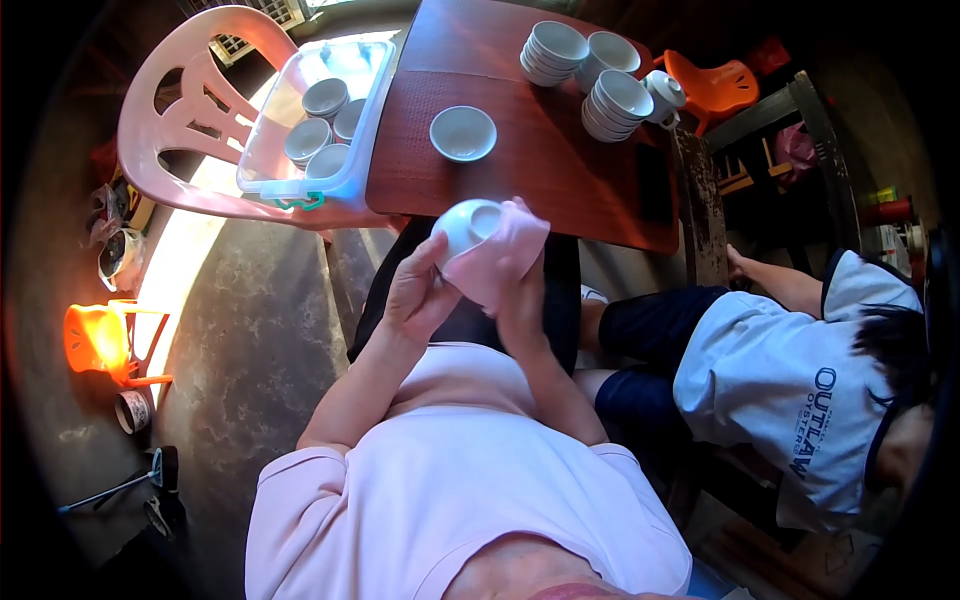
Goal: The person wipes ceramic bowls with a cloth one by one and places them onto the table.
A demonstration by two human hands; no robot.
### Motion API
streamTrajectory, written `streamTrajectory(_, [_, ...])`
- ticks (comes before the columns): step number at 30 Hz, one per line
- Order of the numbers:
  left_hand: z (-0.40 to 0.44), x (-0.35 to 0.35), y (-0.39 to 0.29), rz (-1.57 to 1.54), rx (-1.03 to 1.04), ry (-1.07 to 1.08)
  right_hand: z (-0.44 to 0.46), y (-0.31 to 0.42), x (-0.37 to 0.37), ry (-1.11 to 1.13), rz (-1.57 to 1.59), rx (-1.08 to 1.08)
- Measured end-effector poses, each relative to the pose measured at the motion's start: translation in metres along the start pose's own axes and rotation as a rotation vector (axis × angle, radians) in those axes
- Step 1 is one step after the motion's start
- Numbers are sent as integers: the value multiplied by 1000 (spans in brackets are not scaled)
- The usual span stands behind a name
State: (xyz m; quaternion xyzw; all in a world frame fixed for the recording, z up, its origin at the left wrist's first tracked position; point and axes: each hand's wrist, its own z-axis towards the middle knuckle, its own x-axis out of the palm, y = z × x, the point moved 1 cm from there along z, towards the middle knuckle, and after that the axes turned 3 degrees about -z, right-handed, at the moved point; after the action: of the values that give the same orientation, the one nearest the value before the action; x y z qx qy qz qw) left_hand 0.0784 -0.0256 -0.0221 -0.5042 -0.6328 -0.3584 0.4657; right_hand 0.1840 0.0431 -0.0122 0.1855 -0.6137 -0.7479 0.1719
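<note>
A white bowl [462, 226] is tilted with its foot ring facing up, held over my lap by the table's front edge. My left hand [417, 288] grips its rim from the left. Against the bowl's right side, my right hand [523, 275] presses a pink cloth [497, 262], which hides part of the bowl and some of my fingers. Just beyond, a single white bowl [463, 134] sits upright on the reddish-brown table [420, 180].
Stacked bowls [607, 108] and a lidded white pot [665, 95] stand at the table's far right. On a pink chair [150, 120] rests a clear plastic bin [262, 180] with more bowls inside. A person [745, 360] in a white shirt sits close on my right.
</note>
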Motion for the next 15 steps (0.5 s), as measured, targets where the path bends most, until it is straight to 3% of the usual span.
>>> streamTrajectory(1, [3,-4,-2,16,23,-23,-8,-1,8,15,34,-71])
streamTrajectory(4, [2,-8,-4,213,64,23,-3,-17,3,6,-563,-472])
streamTrajectory(8, [-2,-10,-4,346,81,61,2,-8,-7,66,-690,-454])
streamTrajectory(14, [-8,1,-12,529,149,120,-6,10,-21,108,-236,-302])
streamTrajectory(15, [-6,-4,-10,614,169,156,-6,16,-14,75,-316,-423])
